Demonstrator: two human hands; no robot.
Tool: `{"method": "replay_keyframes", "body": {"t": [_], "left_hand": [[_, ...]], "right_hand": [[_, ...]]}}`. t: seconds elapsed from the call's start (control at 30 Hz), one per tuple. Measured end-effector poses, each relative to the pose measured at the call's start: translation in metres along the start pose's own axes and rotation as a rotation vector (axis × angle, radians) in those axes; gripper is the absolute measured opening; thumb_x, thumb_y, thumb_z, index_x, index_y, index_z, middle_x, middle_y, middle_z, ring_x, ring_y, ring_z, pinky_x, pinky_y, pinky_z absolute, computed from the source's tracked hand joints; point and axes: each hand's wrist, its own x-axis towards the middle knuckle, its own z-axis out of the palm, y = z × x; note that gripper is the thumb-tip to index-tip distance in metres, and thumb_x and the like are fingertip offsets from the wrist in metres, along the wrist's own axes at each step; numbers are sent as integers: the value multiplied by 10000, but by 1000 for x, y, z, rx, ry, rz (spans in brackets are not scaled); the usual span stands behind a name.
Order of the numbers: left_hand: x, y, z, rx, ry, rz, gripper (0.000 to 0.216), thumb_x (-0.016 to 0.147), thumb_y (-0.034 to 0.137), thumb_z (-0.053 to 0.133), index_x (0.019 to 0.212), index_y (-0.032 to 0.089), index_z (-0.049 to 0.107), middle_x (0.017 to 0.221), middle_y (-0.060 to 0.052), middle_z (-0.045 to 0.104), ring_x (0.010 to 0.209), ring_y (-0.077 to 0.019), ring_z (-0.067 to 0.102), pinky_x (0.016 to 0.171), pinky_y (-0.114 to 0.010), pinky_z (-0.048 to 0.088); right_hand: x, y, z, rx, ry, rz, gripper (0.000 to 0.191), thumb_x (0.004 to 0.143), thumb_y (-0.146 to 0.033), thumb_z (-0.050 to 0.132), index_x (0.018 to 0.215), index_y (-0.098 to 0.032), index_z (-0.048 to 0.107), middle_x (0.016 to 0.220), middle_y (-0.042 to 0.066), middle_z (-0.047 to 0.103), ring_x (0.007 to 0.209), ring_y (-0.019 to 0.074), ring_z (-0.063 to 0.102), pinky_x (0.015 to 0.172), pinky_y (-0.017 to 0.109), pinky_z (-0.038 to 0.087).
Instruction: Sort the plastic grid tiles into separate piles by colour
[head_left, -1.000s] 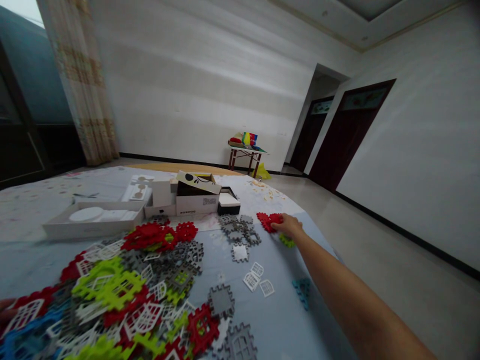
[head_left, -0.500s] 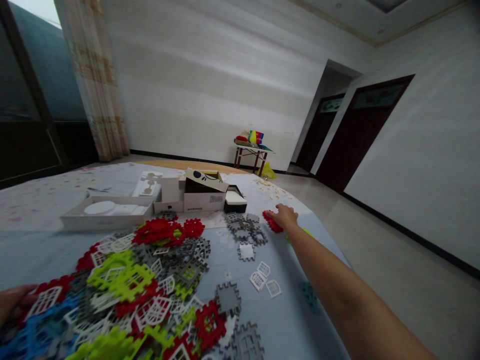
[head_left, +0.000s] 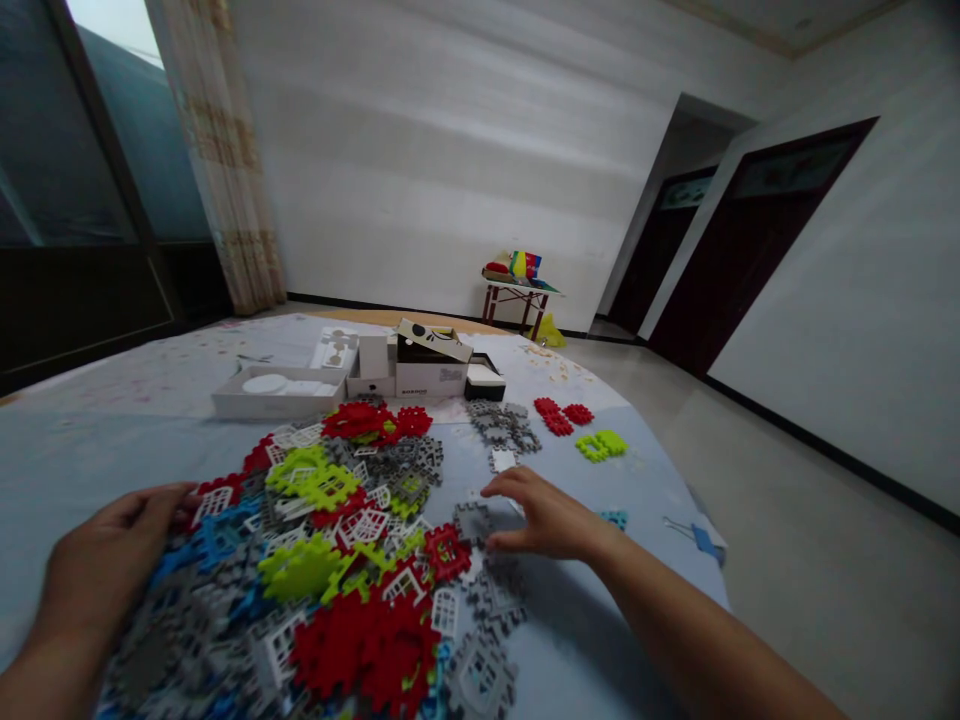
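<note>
A heap of interlocking plastic tiles [head_left: 330, 530] in red, lime, grey, blue and white covers the near part of a pale blue table [head_left: 97, 450]. My left hand [head_left: 112, 565] rests open on the heap's left edge, fingers spread over blue and red tiles. Over the heap's right edge hovers my right hand [head_left: 544, 520], fingers loosely apart, just beside a grey tile [head_left: 472, 520] and holding nothing I can see. Farther back lie sorted groups: grey tiles [head_left: 502, 428], two red tiles [head_left: 562, 415] and lime tiles [head_left: 600, 445].
Opened white boxes [head_left: 281, 392] and a black-and-white carton [head_left: 435, 365] stand at the table's far side. A blue clip [head_left: 705, 540] lies near the right edge. Behind, a small table with toys [head_left: 517, 285], a curtain [head_left: 225, 170] and dark doors [head_left: 757, 240].
My right hand left the red tiles at the far right and drew back to the heap's right edge. My left hand came further into view on the heap. The camera tilted down.
</note>
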Motion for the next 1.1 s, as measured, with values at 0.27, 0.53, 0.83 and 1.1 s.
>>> {"method": "replay_keyframes", "body": {"t": [0.27,0.53,0.83,1.1], "left_hand": [[-26,34,-21,-245,-129,-157,298,700,430,538,854,195,640,651,56,619,723,-155,573,691,-232,400],[-25,26,-16,-347,-113,-125,330,672,426,540,854,166,632,752,-6,619,745,-156,577,758,-253,418],[-19,18,-13,-356,-132,-134,343,681,441,548,883,178,634,737,-4,625,751,-171,589,768,-273,423],[-22,21,-16,-334,-127,-123,324,688,432,532,866,179,629,735,6,624,732,-157,581,723,-246,415]], "right_hand": [[-41,-31,10,24,-198,-23,1061,494,-642,716,1392,-295,271,1464,91,230,1331,317,184,1081,478,148],[-55,-60,42,33,-364,-163,1208,438,-713,687,1430,-310,125,1512,79,13,1350,381,-34,1053,565,-80],[-10,-55,53,-5,-171,-178,1127,471,-702,680,1413,-295,213,1502,103,107,1352,372,56,1052,581,6],[27,-40,67,11,66,-118,811,653,-664,598,1310,-221,427,1401,123,366,1327,293,213,1059,500,138]]}}
